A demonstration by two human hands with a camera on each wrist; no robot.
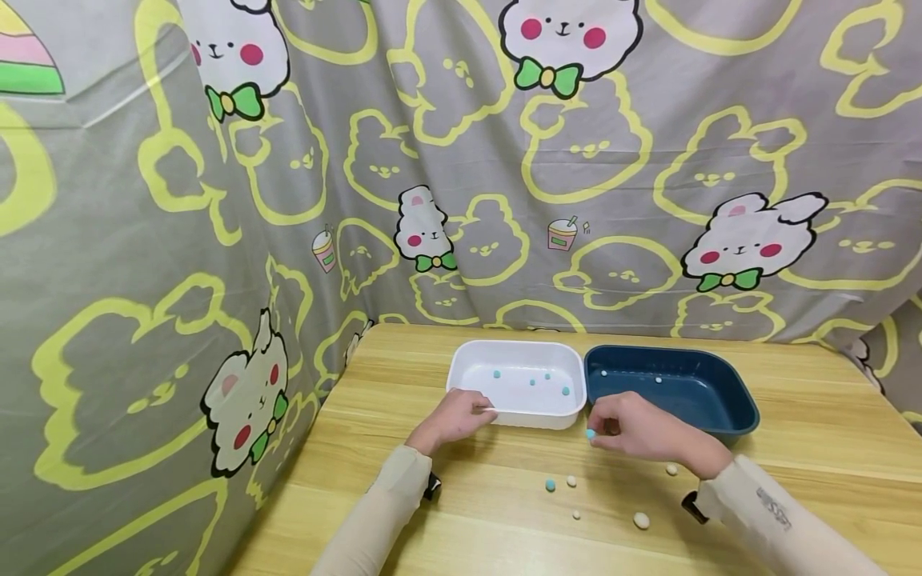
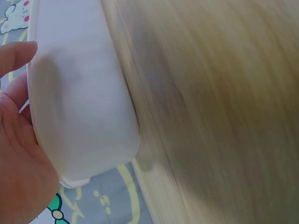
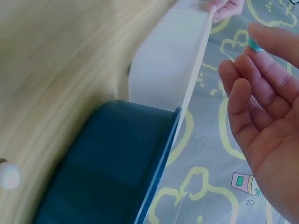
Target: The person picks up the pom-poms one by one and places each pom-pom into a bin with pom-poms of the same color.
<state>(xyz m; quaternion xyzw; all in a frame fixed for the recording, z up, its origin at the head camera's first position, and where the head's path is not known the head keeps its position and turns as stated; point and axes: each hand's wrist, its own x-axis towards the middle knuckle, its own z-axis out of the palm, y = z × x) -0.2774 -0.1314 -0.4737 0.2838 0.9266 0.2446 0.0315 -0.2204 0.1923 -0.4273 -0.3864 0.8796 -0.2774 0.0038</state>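
Note:
My left hand [image 1: 455,418] grips the near left rim of a white plastic basin [image 1: 536,419]. In the left wrist view the thumb [image 2: 23,52] lies at the rim, with other fingers partly hidden behind the wall. Several small light-blue balls sit inside the basin. My right hand [image 1: 637,428] pinches a small light-blue ball [image 3: 254,44] between thumb and index finger, in front of the gap between the basins. A dark blue basin [image 1: 742,400] stands against the white one's right side, with small white balls [image 1: 659,380] in it.
On the wooden table [image 1: 446,528], nearer me, lie a blue ball [image 1: 551,485] and several white balls [image 1: 641,521] of different sizes. A patterned grey curtain [image 1: 475,176] hangs behind the table and along its left side.

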